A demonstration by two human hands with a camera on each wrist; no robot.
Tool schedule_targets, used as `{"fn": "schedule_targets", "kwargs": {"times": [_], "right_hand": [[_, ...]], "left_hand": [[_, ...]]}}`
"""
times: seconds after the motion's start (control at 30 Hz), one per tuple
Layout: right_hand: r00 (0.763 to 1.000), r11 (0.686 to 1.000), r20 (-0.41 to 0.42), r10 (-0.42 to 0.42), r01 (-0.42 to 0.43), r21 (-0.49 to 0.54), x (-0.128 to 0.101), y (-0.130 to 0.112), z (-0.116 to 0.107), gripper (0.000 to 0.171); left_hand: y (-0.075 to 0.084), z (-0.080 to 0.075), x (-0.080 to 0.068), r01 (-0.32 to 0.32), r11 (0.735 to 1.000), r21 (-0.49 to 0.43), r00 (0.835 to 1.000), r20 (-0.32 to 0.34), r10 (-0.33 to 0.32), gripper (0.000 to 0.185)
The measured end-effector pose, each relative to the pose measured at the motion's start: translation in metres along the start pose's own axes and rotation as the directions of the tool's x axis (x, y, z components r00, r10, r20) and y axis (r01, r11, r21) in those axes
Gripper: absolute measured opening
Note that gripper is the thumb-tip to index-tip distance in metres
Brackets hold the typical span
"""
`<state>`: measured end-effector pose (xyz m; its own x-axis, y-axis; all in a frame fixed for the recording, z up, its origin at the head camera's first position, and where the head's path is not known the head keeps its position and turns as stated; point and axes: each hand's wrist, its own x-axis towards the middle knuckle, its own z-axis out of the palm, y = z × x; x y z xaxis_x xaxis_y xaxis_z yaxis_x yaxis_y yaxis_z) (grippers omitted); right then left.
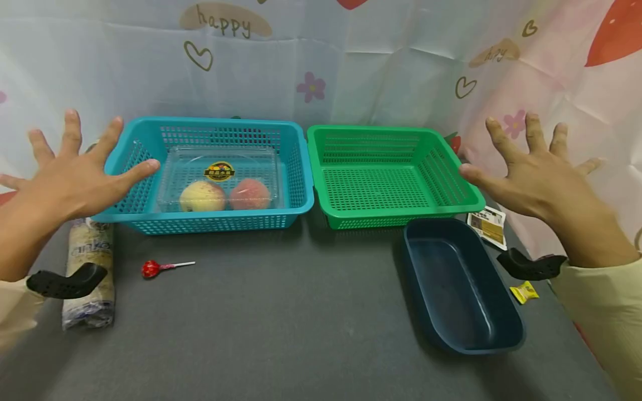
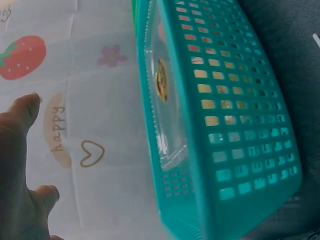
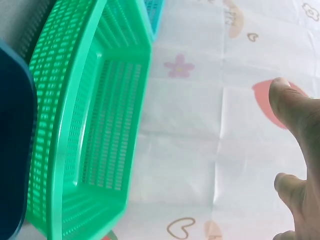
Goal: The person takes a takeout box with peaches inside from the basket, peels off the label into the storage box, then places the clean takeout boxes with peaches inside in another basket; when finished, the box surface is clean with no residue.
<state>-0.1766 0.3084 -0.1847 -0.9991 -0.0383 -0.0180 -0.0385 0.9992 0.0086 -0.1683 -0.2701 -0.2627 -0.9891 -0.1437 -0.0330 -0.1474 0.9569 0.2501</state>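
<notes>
My left hand [image 1: 75,178] is raised with its fingers spread, its thumb overlapping the left end of the blue basket [image 1: 215,220] in the head view. In that basket lies a clear plastic box [image 1: 220,161] with a dark label, a yellowish peach [image 1: 203,196] and a reddish peach [image 1: 250,194]. My right hand [image 1: 541,172] is held up on the other side, fingers also spread, its thumb overlapping the right edge of the green basket [image 1: 396,213]. Nothing shows inside the green basket. Neither hand holds anything.
A dark blue tray [image 1: 456,278] stands before the green basket. Right of it lie a flat packet [image 1: 489,225] and a yellow wrapped candy [image 1: 524,292]. A red lollipop [image 1: 151,269] and a plastic-wrapped roll [image 1: 92,262] lie at left. A printed cloth [image 1: 381,67] hangs behind.
</notes>
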Motion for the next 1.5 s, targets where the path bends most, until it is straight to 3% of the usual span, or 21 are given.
{"fn": "schedule_targets", "kwargs": {"times": [0.37,0.57,0.93,1.5], "right_hand": [[0.993,0.993,-0.033,-0.111,0.112,0.027,0.009,-0.019,0.006,0.087],[0.991,0.992,-0.048,-0.127,0.128,0.02,0.014,-0.028,0.008,0.088],[0.986,0.987,-0.045,-0.159,0.159,-0.003,0.021,-0.048,0.011,0.088],[0.976,0.976,-0.033,-0.217,0.216,-0.025,0.03,-0.083,0.011,0.089]], "left_hand": [[-0.005,0.016,-0.003,-0.042,0.999,-0.028,0.999,-0.007,0.042,0.095],[-0.01,0.024,-0.004,-0.083,0.995,-0.05,0.997,-0.01,0.083,0.094],[-0.019,0.039,-0.005,-0.071,0.996,-0.046,0.997,-0.012,0.071,0.096],[-0.04,0.057,0.001,-0.111,0.992,-0.061,0.994,-0.009,0.11,0.094]]}}
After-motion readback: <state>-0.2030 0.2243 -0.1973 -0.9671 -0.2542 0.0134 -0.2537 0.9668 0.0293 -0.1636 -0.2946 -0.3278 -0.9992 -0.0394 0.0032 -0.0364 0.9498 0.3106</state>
